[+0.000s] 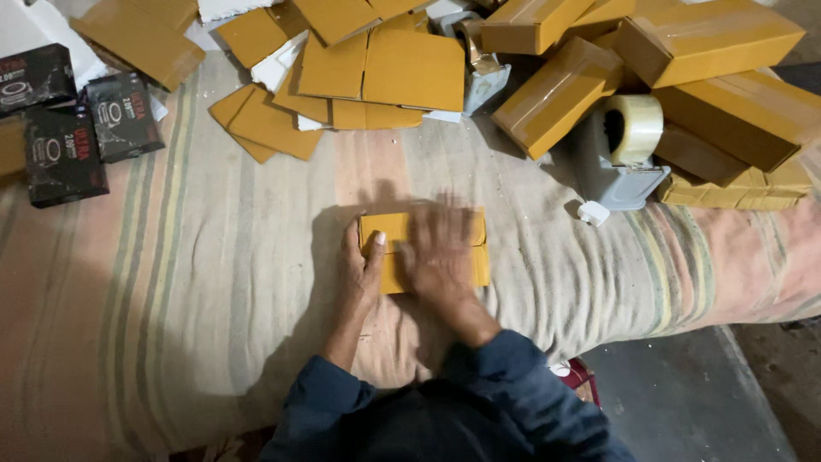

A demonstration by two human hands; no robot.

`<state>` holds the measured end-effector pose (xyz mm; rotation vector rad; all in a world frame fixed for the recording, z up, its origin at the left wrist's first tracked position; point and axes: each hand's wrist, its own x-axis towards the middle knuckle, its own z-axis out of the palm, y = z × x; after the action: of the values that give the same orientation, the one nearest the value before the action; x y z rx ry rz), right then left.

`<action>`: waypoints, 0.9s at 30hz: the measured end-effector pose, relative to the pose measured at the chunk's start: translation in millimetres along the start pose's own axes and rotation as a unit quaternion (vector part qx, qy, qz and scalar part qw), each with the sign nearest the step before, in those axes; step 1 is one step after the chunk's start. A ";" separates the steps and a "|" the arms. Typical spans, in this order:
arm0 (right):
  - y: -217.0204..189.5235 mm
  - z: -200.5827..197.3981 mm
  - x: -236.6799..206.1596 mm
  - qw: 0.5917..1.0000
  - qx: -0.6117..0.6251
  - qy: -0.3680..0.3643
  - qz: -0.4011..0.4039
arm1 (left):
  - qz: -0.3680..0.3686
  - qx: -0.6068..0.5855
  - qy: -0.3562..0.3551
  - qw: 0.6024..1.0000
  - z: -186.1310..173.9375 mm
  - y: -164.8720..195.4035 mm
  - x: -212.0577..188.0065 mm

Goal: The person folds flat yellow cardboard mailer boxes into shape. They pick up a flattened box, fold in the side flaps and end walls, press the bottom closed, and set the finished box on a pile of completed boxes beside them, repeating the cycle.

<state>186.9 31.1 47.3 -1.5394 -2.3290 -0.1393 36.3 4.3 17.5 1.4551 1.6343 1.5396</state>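
Head view. A small yellow-brown box (389, 229) lies flat at the centre of a striped cloth (214, 282) that covers the work surface, directly in front of the person. The left hand (362, 265) rests at the box's left edge, thumb laid across its top and the remaining fingers down the left side, steadying it. The right hand (440, 252) lies over the right half of the box; it is blurred, palm down with fingers spread apart and flat, not closed on anything.

Far centre, a heap of flat box blanks (376, 64) of the same colour overlaps loosely. Far right, a stack of closed boxes (710, 77) rises beside a grey tape dispenser (620, 158) carrying a roll of clear tape (634, 127); the dispenser stands right of the small box and well apart from it. Far left, three black cartons (73, 128) lie on the cloth, just beside one another. Dark blue sleeves (513, 385) fill the near edge.
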 end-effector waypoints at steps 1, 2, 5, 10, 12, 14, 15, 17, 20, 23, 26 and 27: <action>-14.3 2.6 6.0 0.999 0.013 -0.008 -0.047 | -0.024 -0.022 0.001 0.999 0.2 -1.1 0.6; -22.5 2.9 8.8 0.997 0.014 0.010 -0.072 | -0.049 -0.044 0.005 0.998 0.1 -1.7 1.5; -30.3 0.2 16.5 0.992 0.025 0.046 -0.118 | -0.045 -0.023 0.019 0.999 0.5 0.5 2.5; 35.6 -17.6 3.6 0.998 0.060 0.014 0.015 | -0.013 -0.010 0.019 1.000 0.9 8.8 -3.3; 62.0 -23.1 -7.2 0.990 0.115 0.027 0.083 | 0.019 -0.019 0.017 1.000 -0.3 13.0 -8.3; 77.3 -27.3 -23.7 0.950 0.295 -0.006 0.106 | 0.020 -0.051 0.016 0.998 -0.6 15.0 -13.1; 80.8 -28.6 -31.5 0.917 0.381 -0.023 0.114 | 0.021 -0.068 0.016 0.997 -0.1 14.9 -15.0; 81.6 -26.2 -45.1 0.913 0.398 0.000 0.086 | 0.018 -0.050 0.022 0.998 1.2 11.8 -15.4; 83.4 -9.5 -53.6 0.864 0.497 0.028 0.080 | -0.019 -0.242 0.016 0.970 4.9 3.6 -9.2; 85.2 20.5 -41.5 0.801 0.585 0.079 0.102 | -0.077 -0.444 0.017 0.892 3.5 -1.2 -3.0; 67.6 35.2 -20.6 0.760 0.610 0.068 0.214 | -0.111 -0.454 0.029 0.884 -1.8 1.8 -3.5; 47.4 33.6 -14.6 0.746 0.610 0.048 0.264 | -0.114 -0.442 0.031 0.889 -2.3 3.0 -6.4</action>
<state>227.4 46.6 5.9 -1.2363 -1.1814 1.1625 37.6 -2.8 18.9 0.6884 0.8485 1.8276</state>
